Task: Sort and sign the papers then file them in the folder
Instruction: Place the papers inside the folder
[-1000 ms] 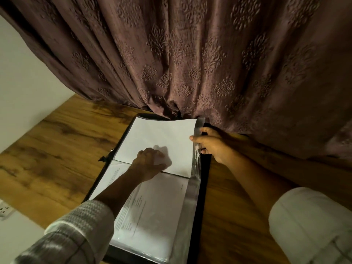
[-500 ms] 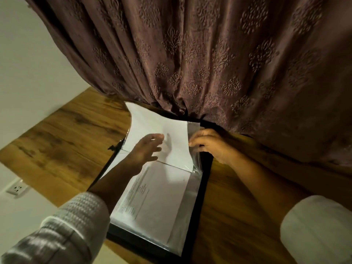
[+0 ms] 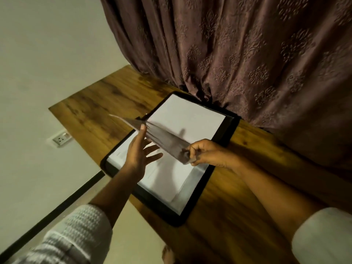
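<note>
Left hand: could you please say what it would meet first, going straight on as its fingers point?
Most likely the lifted sheet, which the left hand's top finger touches; depth is unclear.

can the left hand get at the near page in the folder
Probably yes: the left hand hovers open just above the near page; the right hand holds the lifted sheet off it.

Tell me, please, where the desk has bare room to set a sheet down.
Bare wood lies left of the folder, to the desk edge, and nearer you, between the folder and the right sleeve. Over the folder it is crowded: the right hand pinches the lifted sheet, the left hand touches it, the curtain drapes behind.
</note>
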